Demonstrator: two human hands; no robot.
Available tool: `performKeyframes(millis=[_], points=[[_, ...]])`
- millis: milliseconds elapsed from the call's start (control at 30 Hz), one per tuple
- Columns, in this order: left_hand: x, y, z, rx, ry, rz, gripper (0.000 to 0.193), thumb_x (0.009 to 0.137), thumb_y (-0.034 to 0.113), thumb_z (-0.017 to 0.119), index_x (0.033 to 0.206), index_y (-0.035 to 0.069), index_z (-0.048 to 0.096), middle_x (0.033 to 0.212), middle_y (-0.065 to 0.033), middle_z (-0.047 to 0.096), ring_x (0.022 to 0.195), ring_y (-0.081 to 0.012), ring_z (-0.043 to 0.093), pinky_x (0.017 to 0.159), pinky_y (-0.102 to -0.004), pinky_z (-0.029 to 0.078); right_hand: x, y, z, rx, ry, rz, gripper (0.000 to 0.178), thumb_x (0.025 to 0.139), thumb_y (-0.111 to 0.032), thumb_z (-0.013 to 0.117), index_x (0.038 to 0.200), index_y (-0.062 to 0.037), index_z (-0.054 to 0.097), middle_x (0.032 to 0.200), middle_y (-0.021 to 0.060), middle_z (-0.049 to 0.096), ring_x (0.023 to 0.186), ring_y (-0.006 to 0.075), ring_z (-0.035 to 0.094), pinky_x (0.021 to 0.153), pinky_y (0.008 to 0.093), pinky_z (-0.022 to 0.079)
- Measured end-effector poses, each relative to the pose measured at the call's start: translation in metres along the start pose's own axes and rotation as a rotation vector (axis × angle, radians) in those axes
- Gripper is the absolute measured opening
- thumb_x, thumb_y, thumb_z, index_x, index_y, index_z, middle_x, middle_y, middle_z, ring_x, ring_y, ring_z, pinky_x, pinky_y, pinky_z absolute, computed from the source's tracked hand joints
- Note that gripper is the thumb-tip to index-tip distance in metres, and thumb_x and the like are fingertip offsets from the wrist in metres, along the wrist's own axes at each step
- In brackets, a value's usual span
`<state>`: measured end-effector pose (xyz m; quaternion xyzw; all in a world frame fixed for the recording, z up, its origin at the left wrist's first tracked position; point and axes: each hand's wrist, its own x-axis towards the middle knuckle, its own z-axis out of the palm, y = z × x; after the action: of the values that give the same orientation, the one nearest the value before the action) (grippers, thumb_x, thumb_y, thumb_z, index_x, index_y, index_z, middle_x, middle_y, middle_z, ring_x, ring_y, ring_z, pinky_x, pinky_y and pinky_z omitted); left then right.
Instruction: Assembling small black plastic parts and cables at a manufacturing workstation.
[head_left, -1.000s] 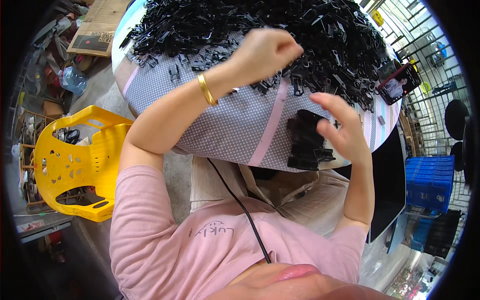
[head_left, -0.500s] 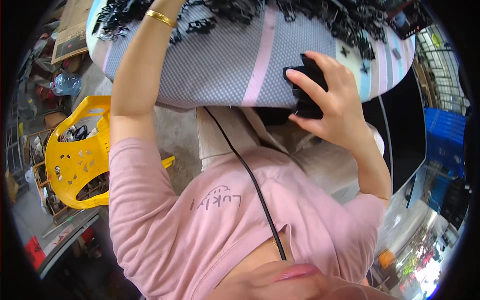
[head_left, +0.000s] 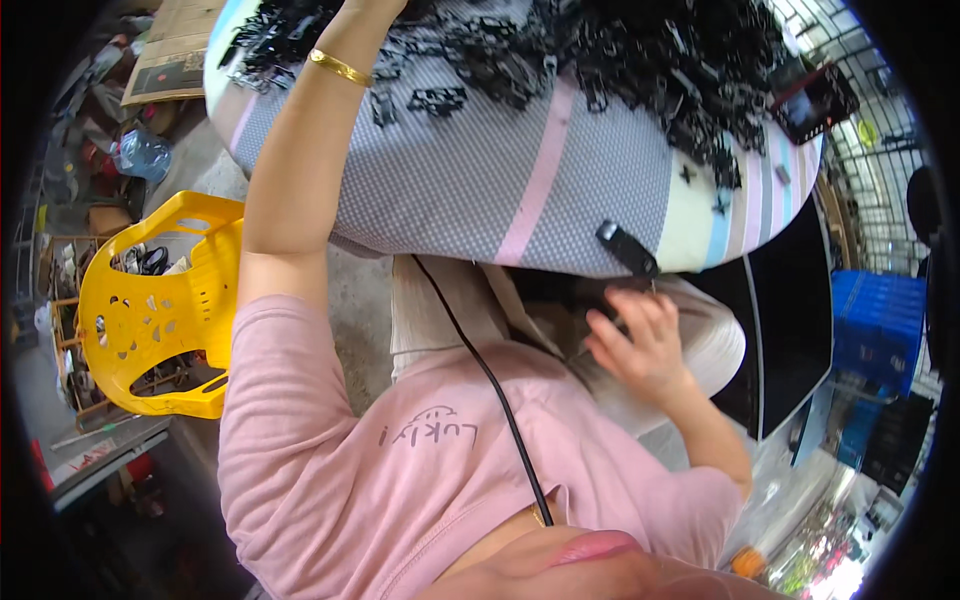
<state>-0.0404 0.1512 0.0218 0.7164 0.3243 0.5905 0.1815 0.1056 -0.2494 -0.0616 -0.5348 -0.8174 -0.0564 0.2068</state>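
Note:
My right hand (head_left: 645,345) is just off the near edge of a padded, cloth-covered work surface (head_left: 440,190), its fingers loosely bent and apart with nothing seen between them. Just beyond its fingertips, a slim black plastic piece (head_left: 628,249) lies at the cloth's edge. My left arm, with a gold bangle at the wrist, stretches across the surface. Only the back part of my left hand (head_left: 376,6) shows at the top border; its fingers are cut off from view. Around that hand and to its right spreads a pile of small black plastic parts (head_left: 660,60).
A phone-like device (head_left: 815,105) stands at the surface's right end. To my left is a yellow plastic chair (head_left: 160,310). Blue crates (head_left: 875,325) are stacked at the right, past a large black panel (head_left: 790,310). A black cable (head_left: 480,350) runs down my front.
My right hand has let go of the black pieces it held and drawn back toward me. One black piece now lies at the cloth's edge. More of the black pile shows.

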Motion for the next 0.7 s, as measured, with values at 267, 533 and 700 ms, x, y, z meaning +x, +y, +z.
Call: performKeyframes(millis=[267,533,700], points=[[0.038,-0.050,0.012,0.286,-0.237,0.100,0.019,0.075,0.013,0.057,0.086,0.002,0.067,0.074,-0.0168,0.065,0.072,-0.0265,0.065,0.069,-0.0336,0.050,0.057,0.015,-0.035,0.068,0.152,0.115,0.041,0.068,-0.016,0.071,0.104,-0.0017,0.058,0.106,0.0136,0.054,0.088,0.0280,0.051,0.072,0.0363,0.043],[0.091,-0.069,0.068,0.669,-0.468,0.402,0.021,0.074,0.010,0.050,0.086,0.001,0.065,0.078,-0.0191,0.062,0.079,-0.0353,0.060,0.073,-0.0415,0.047,0.035,0.018,-0.012,0.179,-0.021,-0.102,0.052,0.051,-0.008,0.069,0.102,-0.0058,0.061,0.083,0.0057,0.056,0.069,0.0238,0.054,0.060,0.0345,0.045],[0.121,-0.092,0.094,1.006,-0.755,0.050,0.042,0.091,0.034,0.034,0.129,0.017,0.043,0.126,-0.0124,0.050,0.120,-0.0317,0.042,0.102,-0.0590,0.018,0.026,0.023,0.009,0.154,-0.239,0.040,0.045,0.061,-0.017,0.070,0.104,-0.0063,0.061,0.094,0.0093,0.057,0.089,0.0281,0.055,0.077,0.0373,0.047]])
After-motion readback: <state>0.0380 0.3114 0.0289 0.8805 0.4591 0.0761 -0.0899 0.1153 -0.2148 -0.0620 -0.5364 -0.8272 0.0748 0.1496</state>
